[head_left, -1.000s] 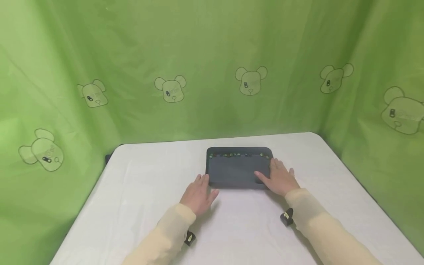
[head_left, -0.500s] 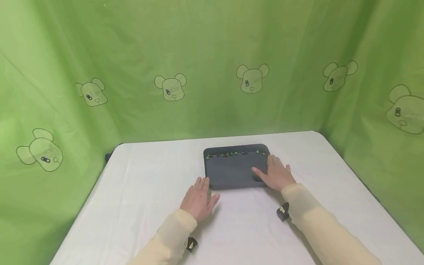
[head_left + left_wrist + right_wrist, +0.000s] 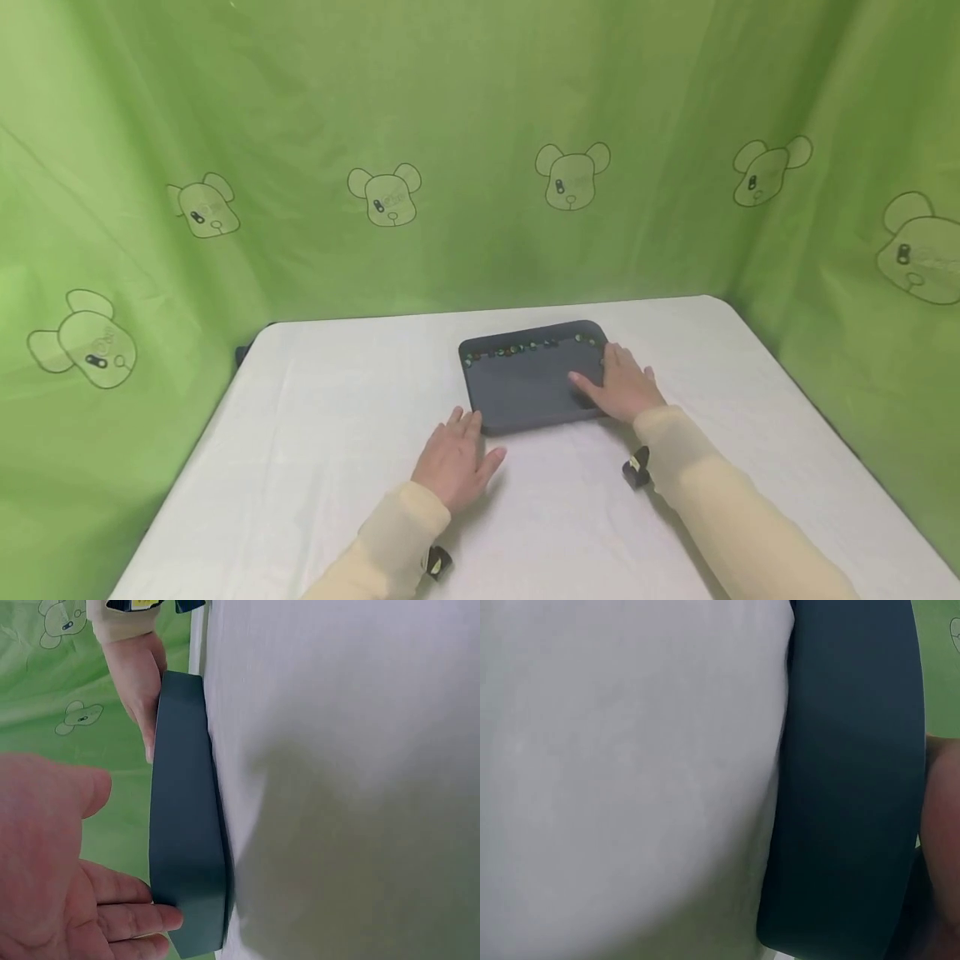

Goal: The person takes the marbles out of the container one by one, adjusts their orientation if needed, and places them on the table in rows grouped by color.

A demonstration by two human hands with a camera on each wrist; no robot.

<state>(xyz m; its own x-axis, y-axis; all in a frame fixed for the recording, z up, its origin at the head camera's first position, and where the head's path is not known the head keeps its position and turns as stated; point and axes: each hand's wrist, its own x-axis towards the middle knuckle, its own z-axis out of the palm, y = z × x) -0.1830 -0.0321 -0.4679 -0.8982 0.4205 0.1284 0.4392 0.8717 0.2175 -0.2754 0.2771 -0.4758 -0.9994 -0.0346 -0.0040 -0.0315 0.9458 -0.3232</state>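
Note:
On the white-covered table lies a dark grey rectangular tray point(image 3: 517, 387), turned slightly, its right side farther away. Several small greenish and dark round pieces, like marbles point(image 3: 517, 350), line its far wall, with a few at the right. My left hand point(image 3: 452, 462) touches the near left corner with straight fingertips, thumb spread apart; the left wrist view shows these fingers point(image 3: 139, 919) against the tray wall point(image 3: 187, 802). At the right side, my right hand point(image 3: 622, 387) lies along the wall, thumb stretched over the inside. The right wrist view shows mostly tray wall point(image 3: 847, 780).
White cloth point(image 3: 337, 400) covers the table around the tray. Green curtains point(image 3: 480, 100) with mouse-face drawings hang behind and at both sides. Each sleeve bears a small black wrist device point(image 3: 636, 468).
The tray has turned counterclockwise: its right side has moved away and its near left corner closer. My right hand has moved forward and slightly left with it; my left hand has drawn back a little.

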